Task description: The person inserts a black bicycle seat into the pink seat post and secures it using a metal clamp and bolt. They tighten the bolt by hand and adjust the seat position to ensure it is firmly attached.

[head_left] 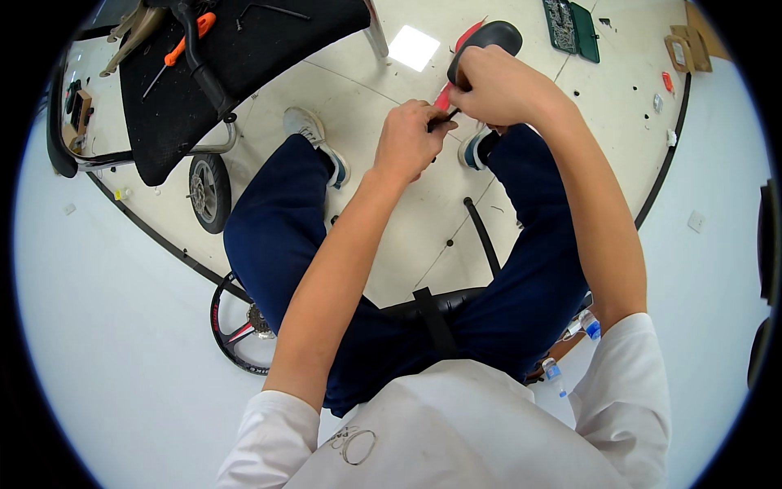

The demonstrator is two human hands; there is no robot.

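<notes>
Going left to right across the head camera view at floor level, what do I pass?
Small wheel → left shoe → left hand → right hand → green tool case → small red item on the tiled floor.

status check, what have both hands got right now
Right hand closed on a black saddle-shaped part. Left hand pinches a small dark tool against it. Red piece between the hands. Nothing blocking.

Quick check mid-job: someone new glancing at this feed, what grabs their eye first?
Upper centre, the left hand and right hand close together on a black bicycle saddle, with a red piece between them. At upper left, a black mat carries an orange-handled screwdriver; a small wheel stands below it.
</notes>
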